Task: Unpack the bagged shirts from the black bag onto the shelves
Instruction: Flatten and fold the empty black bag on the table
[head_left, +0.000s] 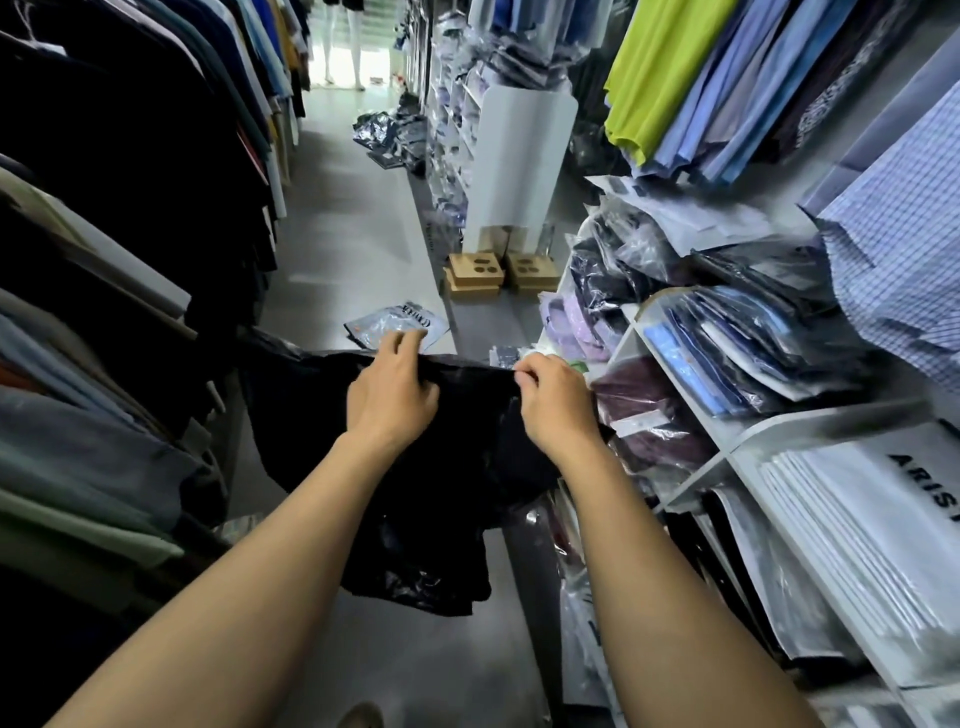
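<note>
We hold the black bag (415, 493) up by its top edge in the aisle: our left hand (392, 395) has its fingers curled over the rim and grips it, while our right hand (556, 400) pinches the same rim between thumb and bent fingers, near the white shelves (810, 418). The bag hangs slack below both hands, and we cannot tell what is inside it. To our right bagged shirts (727, 353) lie stacked in the shelf compartments, a clear packet (397, 325) lies on the floor (337, 234) beyond our left hand, and hanging clothes (104, 260) line the left side
</note>
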